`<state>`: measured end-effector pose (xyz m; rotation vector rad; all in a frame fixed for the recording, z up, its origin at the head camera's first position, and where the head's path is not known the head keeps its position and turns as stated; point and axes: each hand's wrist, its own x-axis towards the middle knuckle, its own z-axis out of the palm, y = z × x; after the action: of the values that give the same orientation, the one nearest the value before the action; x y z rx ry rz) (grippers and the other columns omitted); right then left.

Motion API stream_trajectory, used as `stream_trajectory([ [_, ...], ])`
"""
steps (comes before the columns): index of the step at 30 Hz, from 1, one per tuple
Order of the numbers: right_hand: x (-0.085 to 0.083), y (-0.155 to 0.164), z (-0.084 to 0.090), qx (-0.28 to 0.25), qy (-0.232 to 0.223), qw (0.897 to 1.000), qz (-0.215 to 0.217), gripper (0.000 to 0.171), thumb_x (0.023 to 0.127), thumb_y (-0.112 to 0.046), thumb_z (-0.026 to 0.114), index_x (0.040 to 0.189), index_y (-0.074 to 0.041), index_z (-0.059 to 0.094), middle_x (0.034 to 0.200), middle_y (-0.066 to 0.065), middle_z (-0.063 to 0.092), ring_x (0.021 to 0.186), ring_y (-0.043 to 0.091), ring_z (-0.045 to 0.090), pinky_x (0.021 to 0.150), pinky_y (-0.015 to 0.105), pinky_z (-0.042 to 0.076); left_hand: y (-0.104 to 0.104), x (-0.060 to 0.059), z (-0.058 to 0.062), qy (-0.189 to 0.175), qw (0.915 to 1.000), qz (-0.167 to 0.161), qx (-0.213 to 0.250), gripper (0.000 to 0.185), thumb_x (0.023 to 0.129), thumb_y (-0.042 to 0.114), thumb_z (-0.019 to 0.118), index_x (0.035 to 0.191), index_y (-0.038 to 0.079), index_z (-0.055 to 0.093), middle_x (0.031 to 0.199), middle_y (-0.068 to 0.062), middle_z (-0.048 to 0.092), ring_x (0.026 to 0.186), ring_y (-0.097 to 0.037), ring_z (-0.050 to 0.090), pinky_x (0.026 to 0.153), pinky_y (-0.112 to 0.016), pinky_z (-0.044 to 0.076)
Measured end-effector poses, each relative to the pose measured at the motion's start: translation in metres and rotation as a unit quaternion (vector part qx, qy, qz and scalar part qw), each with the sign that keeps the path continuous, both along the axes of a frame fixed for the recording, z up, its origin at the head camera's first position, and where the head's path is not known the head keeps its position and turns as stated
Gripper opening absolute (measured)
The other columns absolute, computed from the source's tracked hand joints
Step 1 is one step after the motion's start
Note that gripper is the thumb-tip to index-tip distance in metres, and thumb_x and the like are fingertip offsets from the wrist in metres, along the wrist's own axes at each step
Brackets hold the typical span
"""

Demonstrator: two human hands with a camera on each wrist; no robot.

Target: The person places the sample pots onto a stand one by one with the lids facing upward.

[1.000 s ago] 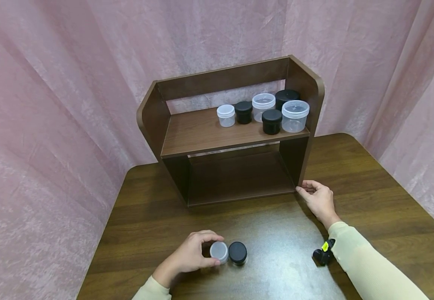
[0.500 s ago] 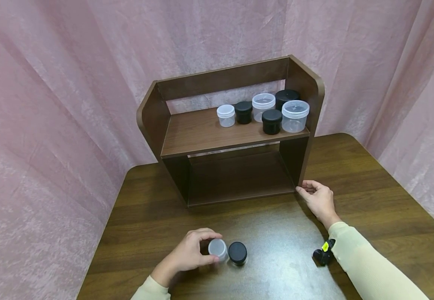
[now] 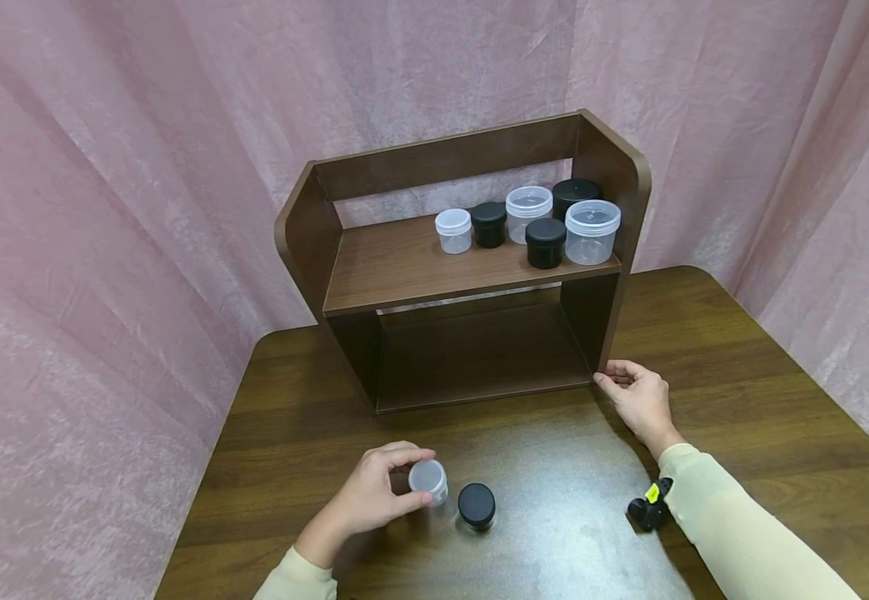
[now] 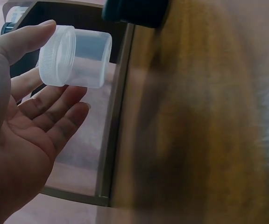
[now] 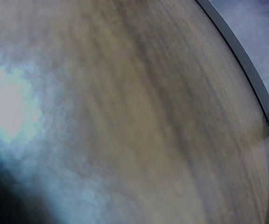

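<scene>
Thumb and index finger of my left hand (image 3: pixel 376 493) pinch a small clear plastic jar (image 3: pixel 430 482) with a translucent screw lid. In the left wrist view the jar (image 4: pixel 88 58) is held by its ridged lid and looks raised off the table, while the other fingers stay loosely bent behind it. A small jar with a black lid (image 3: pixel 476 505) stands just to its right. At the lower right front corner of the brown two-tier shelf (image 3: pixel 471 392), my right hand (image 3: pixel 638 404) holds the side panel between thumb and fingers. The right wrist view shows only fingertips at its edge.
Several clear and black lidded jars stand on the upper tier's right half, among them a small clear jar (image 3: pixel 454 232) and a black jar (image 3: pixel 545 243). A black device (image 3: pixel 647 510) is at the right wrist. Pink curtains (image 3: pixel 142 167) hang behind the wooden table (image 3: pixel 284 467).
My left hand has drawn the clear jar leftward and away from me, up off the table, widening the gap to the black-lidded jar. My right hand has stayed at the shelf corner.
</scene>
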<state>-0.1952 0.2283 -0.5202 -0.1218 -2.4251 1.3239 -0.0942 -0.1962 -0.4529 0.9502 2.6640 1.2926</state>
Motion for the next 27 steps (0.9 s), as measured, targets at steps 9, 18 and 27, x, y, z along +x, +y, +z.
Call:
stream_trajectory([
  [9,0.000,0.001,-0.001,-0.001,-0.004,1.000,0.004,0.036,0.087,-0.035,0.071,0.107,-0.005,0.069,0.099,0.011,0.070,0.084,0.012,0.063,0.066,0.009,0.045,0.000,-0.004,0.017,0.035,0.9988,0.009,0.033,0.044,0.077,0.026,0.082,0.117,0.014,0.068,0.109,0.008,0.064,0.092,-0.010,0.061,0.077,-0.036,0.055],
  [18,0.000,0.001,-0.001,0.001,-0.003,1.000,0.004,0.036,0.088,-0.035,0.070,0.107,-0.005,0.069,0.098,0.011,0.070,0.084,0.013,0.063,0.065,0.009,0.045,0.003,-0.007,0.031,0.074,0.9956,0.018,0.056,0.041,0.078,0.026,0.082,0.115,0.015,0.069,0.106,0.008,0.065,0.090,-0.011,0.061,0.074,-0.030,0.053],
  [27,0.000,0.001,-0.001,0.002,-0.001,1.000,0.004,0.036,0.088,-0.035,0.071,0.107,-0.005,0.069,0.098,0.010,0.071,0.084,0.012,0.063,0.065,0.008,0.045,0.003,-0.010,0.043,0.095,0.9926,0.020,0.073,0.041,0.077,0.024,0.082,0.114,0.011,0.069,0.104,0.002,0.067,0.091,-0.013,0.061,0.073,-0.028,0.052],
])
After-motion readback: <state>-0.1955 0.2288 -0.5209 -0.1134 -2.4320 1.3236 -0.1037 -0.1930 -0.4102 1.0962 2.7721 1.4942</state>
